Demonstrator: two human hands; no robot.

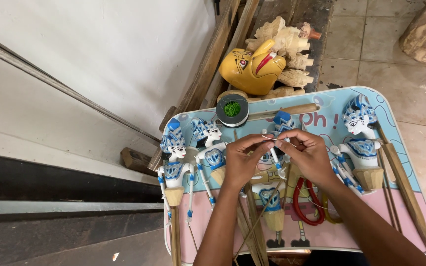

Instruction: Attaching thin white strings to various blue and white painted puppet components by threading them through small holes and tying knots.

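Far left on the pink and pale-blue plastic tray surface (410, 162) stood a white wooden rod puppet with a blue painted headdress (173, 148), arms hanging down on thin sticks. Just right of it was a second white and blue puppet (208, 140), tilted a bit, and behind that, at the far edge, a black spool with green thread in its core (232, 109).

In the middle, the left hand (242, 160) and right hand (309, 155) met over a third blue-and-white puppet (274, 194), which lay mostly hidden under them. Both hands had their grip pinched together on a thin pale stick or thread end (270, 139) stretched between the fingertips; too small to tell which it was. Its thin control rods (255, 229) ran toward the near edge.

My take on doing this bit well: keep both pinches close together so the fine piece doesn't bend, and rest the wrists on the surface to keep steady.

Under the right wrist sat red-handled scissors (304, 202). Further right stood another white puppet with a blue crown (361, 143), with long wooden sticks (403, 189) beside it. Beyond the tray, a yellow carved wooden mask (250, 69) lay against unpainted carved wooden figures (289, 42).
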